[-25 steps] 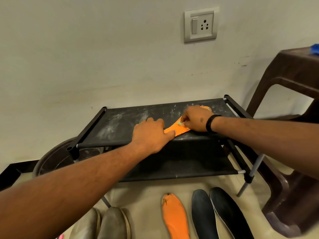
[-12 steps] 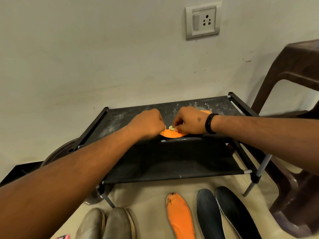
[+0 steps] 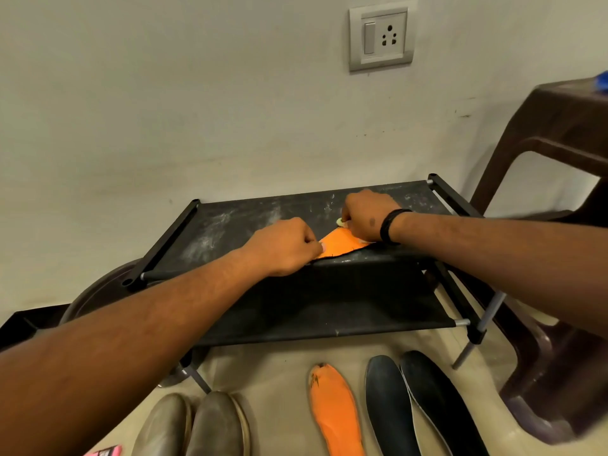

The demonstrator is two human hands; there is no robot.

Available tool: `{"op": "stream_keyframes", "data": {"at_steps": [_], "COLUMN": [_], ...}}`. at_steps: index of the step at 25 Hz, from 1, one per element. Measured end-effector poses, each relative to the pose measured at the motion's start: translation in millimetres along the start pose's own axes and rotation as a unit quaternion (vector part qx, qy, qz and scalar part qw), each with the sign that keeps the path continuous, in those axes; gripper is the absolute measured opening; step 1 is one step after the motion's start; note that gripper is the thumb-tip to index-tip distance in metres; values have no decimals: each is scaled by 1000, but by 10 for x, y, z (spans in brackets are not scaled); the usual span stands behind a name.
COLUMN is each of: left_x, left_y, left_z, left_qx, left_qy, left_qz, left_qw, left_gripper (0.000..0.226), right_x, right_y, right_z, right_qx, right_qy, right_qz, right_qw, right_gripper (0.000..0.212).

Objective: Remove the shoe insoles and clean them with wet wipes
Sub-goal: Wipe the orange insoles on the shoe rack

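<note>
A: Where's the right hand (image 3: 368, 217) now?
B: It's sliding farther up the orange insole (image 3: 342, 245) on the rack (image 3: 230, 222), fingers bunching a pale wipe (image 3: 340, 221).
A: And the left hand (image 3: 283, 246)?
B: Curling, pinning the insole's near end, so scrubbing is progressing; 3 insoles are lying below.

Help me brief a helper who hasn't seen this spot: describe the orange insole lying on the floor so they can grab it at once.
Find the black two-tier shoe rack against the wall under the socket. On the floor in front of it lie three insoles in a row, right of a pair of grey shoes. The orange insole on the floor is the leftmost; the two dark insoles beside it are blackish, and its top end looks scuffed.
</note>
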State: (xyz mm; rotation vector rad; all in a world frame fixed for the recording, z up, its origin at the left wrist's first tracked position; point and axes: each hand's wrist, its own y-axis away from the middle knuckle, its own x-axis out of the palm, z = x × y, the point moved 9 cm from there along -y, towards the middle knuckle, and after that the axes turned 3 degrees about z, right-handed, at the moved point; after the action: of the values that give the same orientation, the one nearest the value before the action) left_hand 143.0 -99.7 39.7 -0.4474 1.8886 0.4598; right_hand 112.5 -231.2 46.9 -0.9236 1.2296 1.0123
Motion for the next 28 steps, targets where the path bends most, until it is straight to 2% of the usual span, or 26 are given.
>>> {"op": "stream_keyframes", "data": {"at_steps": [3,5,8,11,15,19,23,26,28], "left_x": [-25,-30,-6,-30,-17,-26,-24,-21,-20], "left_y": [25,17,24,26,21,21,22,25,29], "left_z": [-2,-4,-42,-19,-47,-31,-47,-40,-48], "left_qx": [-3,-7,-14,-21,-24,-28,-27,-27,-23], "left_qy": [-13,-9,-29,-22,-26,-34,-43,-49,-47], "left_qz": [-16,-18,-14,-29,-43,-61,-72,-75,-68], "left_qw": [1000,1000,999,999,998,997,996,996,996], "left_gripper": [51,52,56,55,44,44,43,45,46], "right_x": [141,93,20,130,22,124,21,94,44], "right_y": [150,105,86,225,176,286,196,314,305], "right_z": [300,179,-63,206,-103,162,-106,99,-48], "right_qx": [-87,-66,3,-81,-21,-101,-36,-97,-70], "right_qy": [-79,-97,-34,-75,-41,-89,-49,-91,-107], "right_qz": [59,46,2,37,13,66,16,63,52], "right_qw": [991,992,999,993,999,989,998,989,990], "right_gripper": [19,19,22,21,24,18,22,17,19]}}
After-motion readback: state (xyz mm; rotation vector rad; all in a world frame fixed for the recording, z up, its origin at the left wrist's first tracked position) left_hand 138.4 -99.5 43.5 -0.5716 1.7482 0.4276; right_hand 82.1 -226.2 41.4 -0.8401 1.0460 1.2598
